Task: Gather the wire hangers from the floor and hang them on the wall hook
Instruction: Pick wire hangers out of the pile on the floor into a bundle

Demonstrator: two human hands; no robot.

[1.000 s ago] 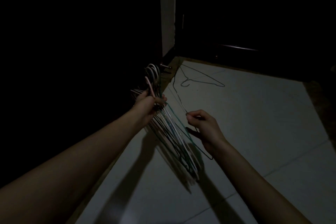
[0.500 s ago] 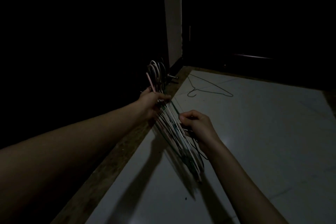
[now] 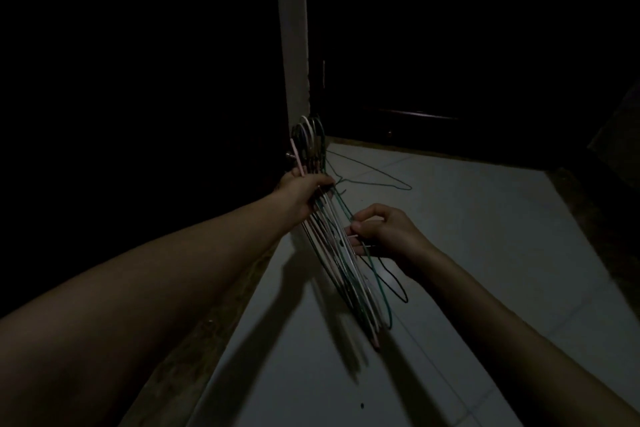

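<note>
The pale tiled floor (image 3: pixel 485 270) fills the lower right of the view, and the dark wall (image 3: pixel 138 80) to the left of the grip is almost black. A pale vertical wall strip (image 3: pixel 292 28) rises above the grip, with a dark wooden door (image 3: pixel 450 62) beside it.

The left hand (image 3: pixel 306 192) grips the bundle of thin wire hangers in white, pink, green and black (image 3: pixel 341 253) at the necks, fingers curled round them. The hooks stand up above this hand, and the bodies hang down and to the right below it, above the floor. The right hand (image 3: pixel 384 230) is just beside the bundle, below and right of the left hand, and pinches some of the wires at its side.

Beyond both hands, one dark green wire hanger (image 3: pixel 374 177) lies flat on the floor near the door. A small metal wall hook (image 3: pixel 289 156) shows left of the hooks, just above the left hand; it is hard to make out in the dark, and I cannot tell if any hanger touches it.
</note>
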